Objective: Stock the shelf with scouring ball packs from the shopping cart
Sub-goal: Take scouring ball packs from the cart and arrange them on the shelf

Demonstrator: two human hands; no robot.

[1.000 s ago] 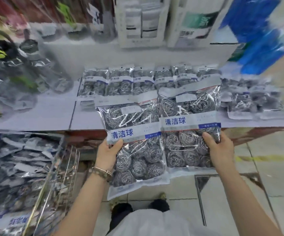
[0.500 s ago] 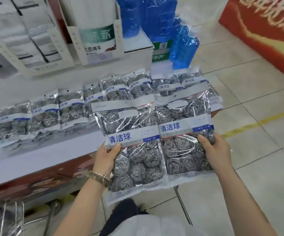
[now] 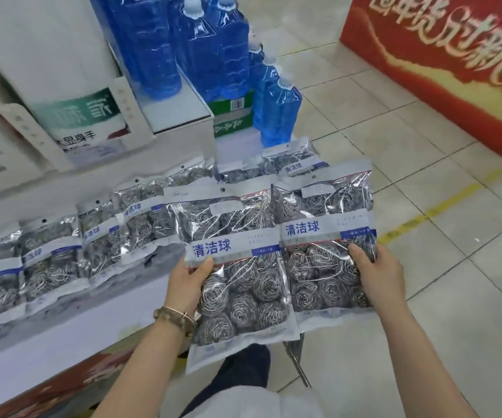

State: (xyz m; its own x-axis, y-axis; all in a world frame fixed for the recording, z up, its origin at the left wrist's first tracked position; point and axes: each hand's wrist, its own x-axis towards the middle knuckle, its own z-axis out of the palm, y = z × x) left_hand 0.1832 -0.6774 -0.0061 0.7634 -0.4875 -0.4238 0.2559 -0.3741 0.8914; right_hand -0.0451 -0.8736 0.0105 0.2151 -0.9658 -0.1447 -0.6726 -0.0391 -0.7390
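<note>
Scouring ball packs, two, both in hand.

Item one, left pack (image 3: 243, 285): a clear bag of steel-wool balls with a white-and-blue label band. The left hand (image 3: 188, 282) gripped it at its left edge, thumb on the front face, fingers hidden behind.

Item two, right pack (image 3: 323, 236): the same make. The right hand (image 3: 378, 274) gripped it at its right edge, thumb on the front.

Both were held upright side by side with inner edges meeting, in the air over the near right end of the shelf (image 3: 63, 342).

Shelf stock: a row of packs (image 3: 60, 254) lay overlapping along the white shelf top, from the left edge toward the far right corner behind the held pair.

Sundries:
- A bracelet (image 3: 174, 316) was on the left wrist.
- Blue bottles (image 3: 213, 46) stood on a raised step behind the row, with more beside a green carton (image 3: 228, 116).
- A red display (image 3: 442, 61) stood on the tiled floor (image 3: 439, 327).
</note>
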